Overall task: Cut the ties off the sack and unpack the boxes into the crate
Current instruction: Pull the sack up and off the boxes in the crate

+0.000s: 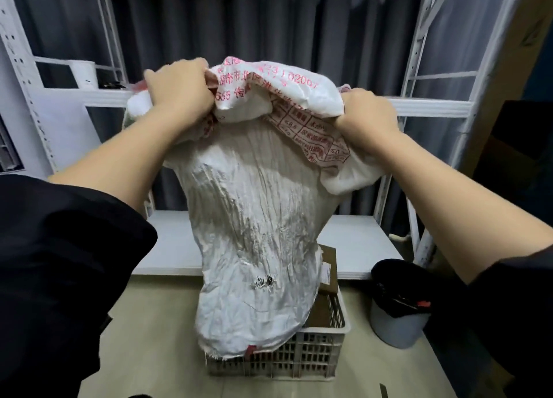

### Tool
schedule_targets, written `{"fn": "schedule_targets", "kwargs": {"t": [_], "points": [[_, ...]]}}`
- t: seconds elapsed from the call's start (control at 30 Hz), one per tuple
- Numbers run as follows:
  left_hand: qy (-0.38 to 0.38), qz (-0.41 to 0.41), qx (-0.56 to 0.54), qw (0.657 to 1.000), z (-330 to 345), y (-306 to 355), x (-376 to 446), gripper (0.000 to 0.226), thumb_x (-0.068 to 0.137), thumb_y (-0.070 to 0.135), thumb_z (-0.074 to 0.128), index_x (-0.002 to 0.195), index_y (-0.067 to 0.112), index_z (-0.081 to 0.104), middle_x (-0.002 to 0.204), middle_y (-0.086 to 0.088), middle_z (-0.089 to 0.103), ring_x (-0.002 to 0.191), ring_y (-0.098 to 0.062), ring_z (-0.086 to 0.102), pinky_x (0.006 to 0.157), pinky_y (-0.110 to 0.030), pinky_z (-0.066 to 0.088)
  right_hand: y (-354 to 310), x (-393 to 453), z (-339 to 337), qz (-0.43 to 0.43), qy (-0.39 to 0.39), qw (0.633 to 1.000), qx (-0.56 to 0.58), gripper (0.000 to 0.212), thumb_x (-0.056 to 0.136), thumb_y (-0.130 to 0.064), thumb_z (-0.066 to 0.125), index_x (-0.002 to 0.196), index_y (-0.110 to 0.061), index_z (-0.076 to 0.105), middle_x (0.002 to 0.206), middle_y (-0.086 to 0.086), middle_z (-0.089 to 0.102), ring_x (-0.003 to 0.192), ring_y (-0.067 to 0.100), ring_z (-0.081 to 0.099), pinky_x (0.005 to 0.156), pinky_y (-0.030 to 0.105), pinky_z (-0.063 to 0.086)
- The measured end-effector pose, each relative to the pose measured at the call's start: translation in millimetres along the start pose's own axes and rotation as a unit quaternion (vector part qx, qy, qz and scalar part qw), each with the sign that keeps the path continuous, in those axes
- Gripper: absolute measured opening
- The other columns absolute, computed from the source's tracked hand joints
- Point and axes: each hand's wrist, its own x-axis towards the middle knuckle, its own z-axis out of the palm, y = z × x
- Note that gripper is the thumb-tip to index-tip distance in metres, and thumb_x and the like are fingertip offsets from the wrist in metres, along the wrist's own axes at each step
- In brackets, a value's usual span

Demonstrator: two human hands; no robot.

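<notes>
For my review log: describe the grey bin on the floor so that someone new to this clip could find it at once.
Start at the white slotted crate under the hanging sack. Look to its right on the floor: the grey bin stands there apart from the crate. Alone there it is round, with a black liner folded over its rim.

- A crumpled white woven sack [254, 218] with red printing is held upended, its lower end drooping into the crate; a small hole shows low on it.
- A pale slatted plastic crate [302, 355] sits on the floor.
- Brown cardboard boxes [327, 281] lie inside the crate, behind the sack.
</notes>
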Motion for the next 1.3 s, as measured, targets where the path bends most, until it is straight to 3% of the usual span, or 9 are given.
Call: {"fn": "schedule_targets", "kwargs": {"t": [0.17, 0.37, 0.6, 0.7, 0.97, 1.13, 1.3], "points": [[0.042, 0.047, 0.016, 0.998, 19.8, -14.9, -18.6, 0.026, 0.079, 0.004, 0.047, 0.103, 0.011, 0.053, 0.109, -0.019, 0.06, 0.102, -0.043, 0.054, 0.087, -0.048, 0.035, -5.5, -17.0, 25.8, 0.004, 0.008, 1.0, 0.015, 0.029, 0.081, -0.022, 0.05, 0.107, -0.016, 0.061, 0.107, 0.007, 0.057, 0.093, 0.036, 0.059, 0.065, 0.034, 0.036], [0.16, 0.026, 0.03, 0.986, 7.1, -18.6, -2.8, 0.023, 0.087, 0.015, 0.041, 0.103, 0.012, 0.058, 0.106, -0.02, 0.062, 0.096, -0.043, 0.056, 0.079, -0.047, 0.037, -16.5, -15.6, 14.4, -0.006, 0.084, 0.993, 0.079, 0.028, 0.08, -0.018, 0.047, 0.106, -0.015, 0.056, 0.113, 0.006, 0.059, 0.097, 0.037, 0.057, 0.066, 0.037, 0.038], [0.135, 0.035, 0.047, 0.989, 14.9, -25.6, -12.6, 0.026, 0.082, 0.011, 0.042, 0.103, 0.011, 0.058, 0.105, -0.02, 0.061, 0.096, -0.043, 0.056, 0.078, -0.046, 0.037, -17.5, -25.2, 31.3, 0.001, 0.04, 0.995, 0.086, 0.028, 0.078, -0.021, 0.045, 0.101, -0.017, 0.06, 0.1, 0.005, 0.062, 0.086, 0.034, 0.058, 0.061, 0.033, 0.035], [0.137, 0.02, 0.049, 0.989, 10.5, -32.7, -15.4, 0.025, 0.083, 0.011, 0.042, 0.102, 0.012, 0.058, 0.105, -0.019, 0.061, 0.098, -0.042, 0.056, 0.08, -0.046, 0.037, -27.4, -25.6, 34.0, -0.001, 0.052, 0.992, 0.114, 0.03, 0.078, -0.019, 0.045, 0.104, -0.017, 0.059, 0.104, 0.004, 0.06, 0.09, 0.032, 0.057, 0.064, 0.036, 0.04], [0.177, -0.043, 0.022, 0.983, -2.0, -72.4, -25.8, 0.034, 0.094, 0.025, 0.033, 0.117, 0.02, 0.057, 0.121, -0.01, 0.056, 0.112, -0.031, 0.048, 0.089, -0.042, 0.031, -69.2, -31.6, 39.3, -0.048, 0.095, 0.986, 0.13, 0.026, 0.074, -0.008, 0.047, 0.099, -0.007, 0.054, 0.105, 0.008, 0.053, 0.095, 0.03, 0.052, 0.061, 0.035, 0.034], [0.193, -0.058, -0.001, 0.979, -5.2, -82.1, -28.0, 0.038, 0.095, 0.028, 0.029, 0.122, 0.025, 0.056, 0.124, -0.005, 0.055, 0.115, -0.028, 0.046, 0.096, -0.039, 0.03, -79.3, -28.3, 37.0, -0.055, 0.127, 0.984, 0.113, 0.037, 0.073, -0.008, 0.047, 0.109, -0.01, 0.056, 0.11, 0.007, 0.053, 0.096, 0.03, 0.052, 0.061, 0.035, 0.035], [0.201, -0.079, -0.012, 0.976, -7.9, -90.3, -32.8, 0.039, 0.093, 0.027, 0.029, 0.121, 0.029, 0.056, 0.123, -0.003, 0.054, 0.117, -0.026, 0.046, 0.097, -0.037, 0.029, -89.2, -31.6, 40.1, -0.064, 0.125, 0.983, 0.121, 0.028, 0.072, -0.006, 0.045, 0.098, -0.007, 0.054, 0.105, 0.008, 0.054, 0.093, 0.029, 0.05, 0.06, 0.036, 0.033]]}}
